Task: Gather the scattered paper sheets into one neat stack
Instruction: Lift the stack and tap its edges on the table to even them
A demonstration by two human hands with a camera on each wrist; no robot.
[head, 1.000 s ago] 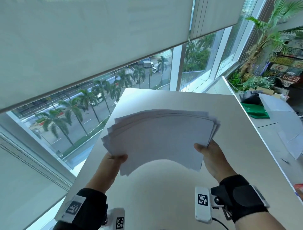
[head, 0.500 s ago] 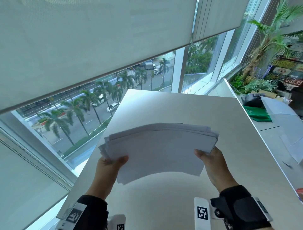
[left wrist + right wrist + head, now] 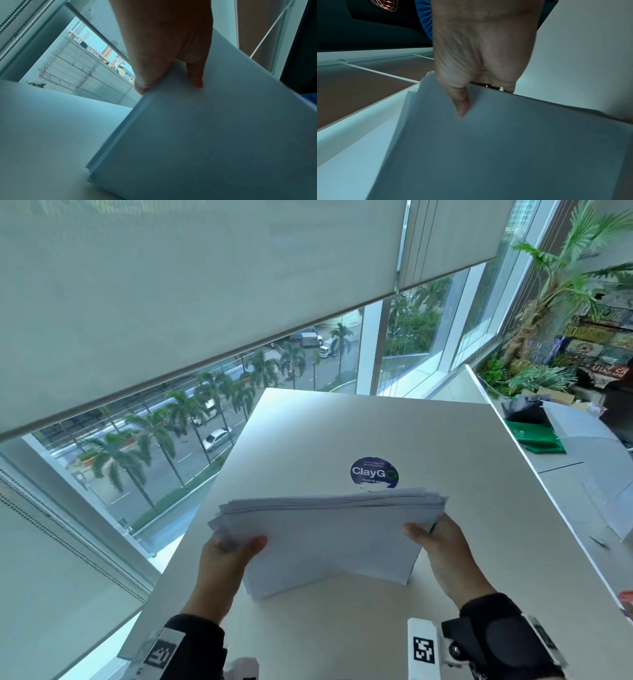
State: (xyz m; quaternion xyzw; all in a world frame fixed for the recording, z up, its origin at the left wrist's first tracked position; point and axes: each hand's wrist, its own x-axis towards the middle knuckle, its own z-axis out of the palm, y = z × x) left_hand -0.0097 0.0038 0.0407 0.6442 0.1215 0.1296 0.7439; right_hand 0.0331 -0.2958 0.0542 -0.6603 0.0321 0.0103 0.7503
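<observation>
surface: white table (image 3: pixel 462 460) | on it: round blue "ClayGo" sticker (image 3: pixel 374 472), flat, just beyond the fingers | paper stack (image 3: pixel 329 539) lower edge meets tabletop, below the fingers

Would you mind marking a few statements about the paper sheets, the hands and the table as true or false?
1. Both hands hold the paper stack. True.
2. The left hand rests flat on the table. False: it grips the stack's left side.
3. A round blue sticker shows on the table beyond the stack. True.
4. The sheets' edges are perfectly flush. False: they fan out unevenly at the left.
5. The right hand holds a pen. False: its thumb presses the top sheet.
</observation>
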